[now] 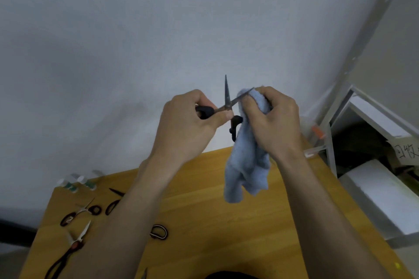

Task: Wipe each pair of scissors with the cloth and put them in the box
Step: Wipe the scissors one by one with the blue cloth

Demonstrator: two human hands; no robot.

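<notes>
Scissors and cloth above our table (204, 188)

We held scissors (226, 97) left of the cloth (247, 165); more scissors (79, 210) lay left; shelves (362, 142) stood right.

Wooden table (204, 215), yellow-brown top, set against a pale grey-white wall (113, 29). At the table's far left corner, a cluster of small clear bottles (77, 182) w/ white caps & green contents, standing close together. To the right, beside the table, a grey metal shelf unit (330, 142) holding white foam blocks (385, 199) & a cardboard piece w/ handwriting (405, 150). An orange-tipped item (317, 131) near the shelf frame, poss. a clamp; too blurred to tell.
</notes>
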